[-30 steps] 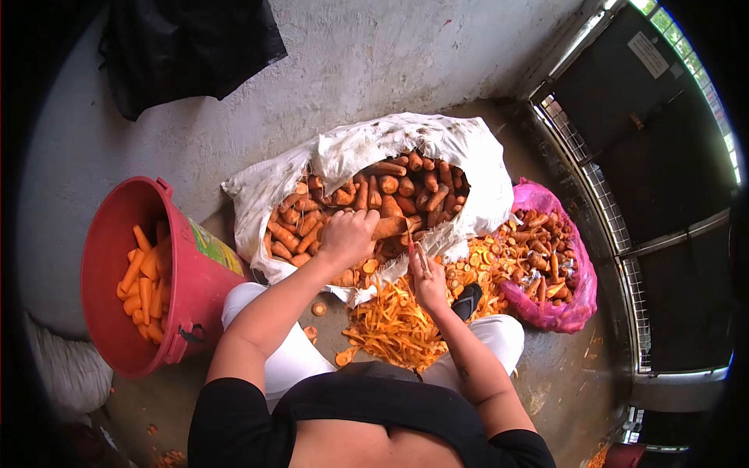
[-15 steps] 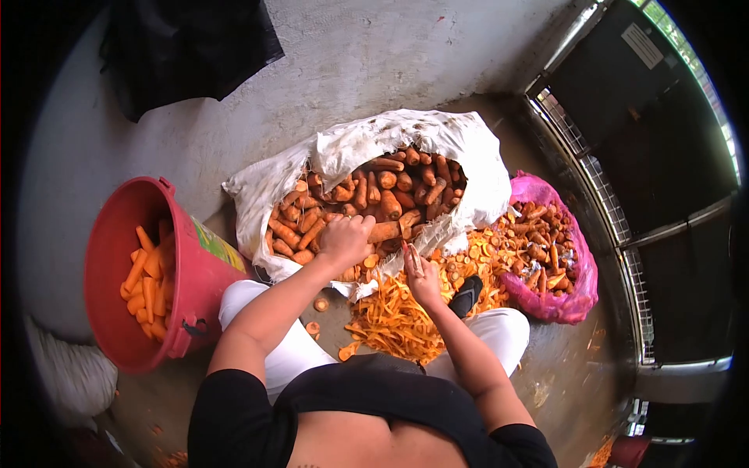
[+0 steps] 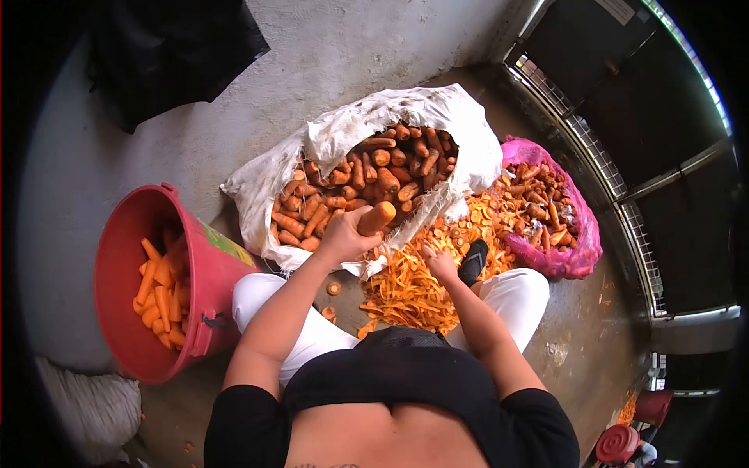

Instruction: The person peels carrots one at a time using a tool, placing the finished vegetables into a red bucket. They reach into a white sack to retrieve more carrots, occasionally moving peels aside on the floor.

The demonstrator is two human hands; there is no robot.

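Observation:
My left hand is wrapped round a thick carrot, its orange end sticking up and to the right, over the front edge of the white sack. Inside the sack lie many unpeeled carrots. My right hand is closed, with its fingers curled above a heap of orange peelings. Whatever it grips is too small and hidden to name. A gap separates my right hand from the carrot.
On the left a red bucket holds peeled carrots. To the right, a pink bag contains carrot scraps. A black slipper shows beside the peelings. Cut carrot ends lie on the floor.
The carrot in my left hand has turned from lying rightward to pointing up, and come nearer my body. My right hand has moved right and its fingers are more curled. The view has shifted.

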